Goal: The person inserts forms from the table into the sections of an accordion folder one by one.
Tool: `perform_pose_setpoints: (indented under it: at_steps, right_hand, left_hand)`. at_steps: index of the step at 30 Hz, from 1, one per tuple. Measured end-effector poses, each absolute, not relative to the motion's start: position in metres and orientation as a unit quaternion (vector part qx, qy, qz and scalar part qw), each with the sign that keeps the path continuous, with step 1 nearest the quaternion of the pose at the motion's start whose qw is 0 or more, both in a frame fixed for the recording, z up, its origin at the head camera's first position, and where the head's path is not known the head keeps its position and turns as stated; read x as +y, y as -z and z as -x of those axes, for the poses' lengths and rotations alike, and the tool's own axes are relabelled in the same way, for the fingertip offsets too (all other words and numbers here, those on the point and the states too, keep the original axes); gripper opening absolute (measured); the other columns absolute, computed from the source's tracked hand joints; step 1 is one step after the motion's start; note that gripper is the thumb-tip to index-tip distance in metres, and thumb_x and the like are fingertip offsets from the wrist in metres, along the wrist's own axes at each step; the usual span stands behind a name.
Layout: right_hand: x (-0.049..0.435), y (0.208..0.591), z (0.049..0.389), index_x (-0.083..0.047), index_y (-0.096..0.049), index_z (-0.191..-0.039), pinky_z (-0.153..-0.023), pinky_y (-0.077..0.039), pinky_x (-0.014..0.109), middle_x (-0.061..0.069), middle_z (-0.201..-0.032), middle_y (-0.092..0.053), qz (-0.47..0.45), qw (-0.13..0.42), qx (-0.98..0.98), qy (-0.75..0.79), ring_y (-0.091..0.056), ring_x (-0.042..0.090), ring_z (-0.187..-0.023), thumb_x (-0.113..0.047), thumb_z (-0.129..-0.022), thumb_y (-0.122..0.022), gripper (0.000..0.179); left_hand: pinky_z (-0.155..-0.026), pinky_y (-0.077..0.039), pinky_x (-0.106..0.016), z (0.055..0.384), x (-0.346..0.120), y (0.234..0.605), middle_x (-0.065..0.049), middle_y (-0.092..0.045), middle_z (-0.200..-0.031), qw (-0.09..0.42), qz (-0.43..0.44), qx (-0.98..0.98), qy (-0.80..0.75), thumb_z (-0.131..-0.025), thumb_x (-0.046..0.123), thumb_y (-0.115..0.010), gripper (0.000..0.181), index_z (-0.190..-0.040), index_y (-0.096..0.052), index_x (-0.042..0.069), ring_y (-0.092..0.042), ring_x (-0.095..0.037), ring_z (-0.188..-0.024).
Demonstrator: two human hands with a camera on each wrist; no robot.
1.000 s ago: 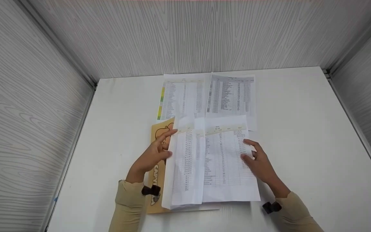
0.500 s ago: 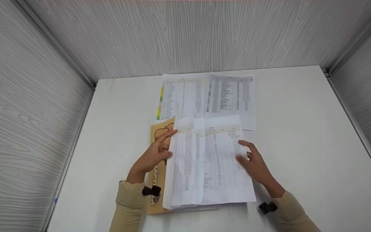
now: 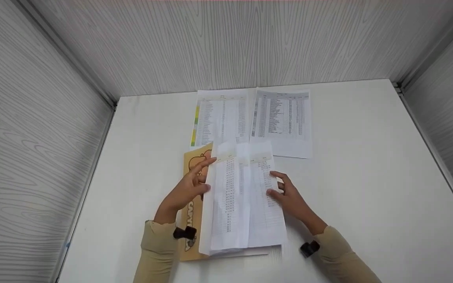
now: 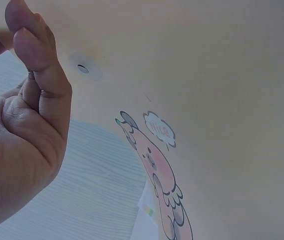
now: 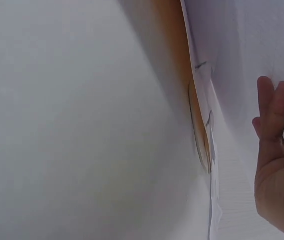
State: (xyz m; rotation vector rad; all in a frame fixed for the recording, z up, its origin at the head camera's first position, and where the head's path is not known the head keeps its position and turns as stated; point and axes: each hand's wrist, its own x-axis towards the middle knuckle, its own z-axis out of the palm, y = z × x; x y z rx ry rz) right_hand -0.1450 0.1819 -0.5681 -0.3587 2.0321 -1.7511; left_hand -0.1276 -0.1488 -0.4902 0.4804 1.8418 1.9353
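Note:
A tan folder with capybara cartoons stands partly open, its left cover raised. My left hand pinches the cover's edge between thumb and fingers. In the left wrist view that cover shows its drawn animal and a small hole beside the left hand. Against the cover's inner side lies a printed sheet. My right hand pinches the right edge of another printed sheet, whose left part is hidden behind the first. The right wrist view has the right hand against this sheet's pale surface.
Two more printed sheets lie flat at the back of the white table: one with a yellow and green margin, one with a grey-headed table. Wood-grain panels wall the table at the back and both sides.
My right hand has moved left with its sheet, so more of that sheet is now behind the other one. The left hand and folder have hardly moved.

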Motion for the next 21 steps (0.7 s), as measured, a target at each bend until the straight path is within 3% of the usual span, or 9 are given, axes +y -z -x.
perform_pose_setpoints:
  at_steps: [7,14,21]
  right_hand:
    - [0.198,0.570,0.146,-0.010,-0.028,-0.148,-0.059,-0.052,0.026,0.023,-0.130,-0.058,0.116,0.223,0.752,0.609,-0.064,0.011,-0.081,-0.013,-0.097,-0.054,0.058]
    - [0.182,0.574,0.144,-0.008,-0.026,-0.151,-0.059,-0.055,0.027,0.024,-0.130,-0.057,0.133,0.259,0.725,0.624,-0.066,0.012,-0.078,-0.013,-0.096,-0.054,0.062]
    - [0.176,0.574,0.144,-0.009,-0.024,-0.152,-0.061,-0.055,0.028,0.026,-0.131,-0.056,0.132,0.261,0.726,0.622,-0.067,0.012,-0.076,-0.010,-0.095,-0.055,0.065]
  left_hand:
    - [-0.066,-0.057,-0.028,0.128,-0.151,0.492,-0.041,-0.049,-0.130,0.214,-0.184,0.663,-0.693,-0.088,-0.004,-0.047,0.075,-0.155,-0.016,0.012,-0.066,-0.044,-0.096]
    - [-0.064,-0.056,-0.026,0.127,-0.151,0.491,-0.040,-0.049,-0.129,0.213,-0.177,0.663,-0.696,-0.088,-0.003,-0.047,0.076,-0.155,-0.017,0.014,-0.067,-0.038,-0.092]
    - [-0.065,-0.056,-0.027,0.125,-0.150,0.489,-0.041,-0.047,-0.130,0.214,-0.171,0.656,-0.703,-0.087,-0.001,-0.048,0.077,-0.155,-0.016,0.015,-0.067,-0.035,-0.093]
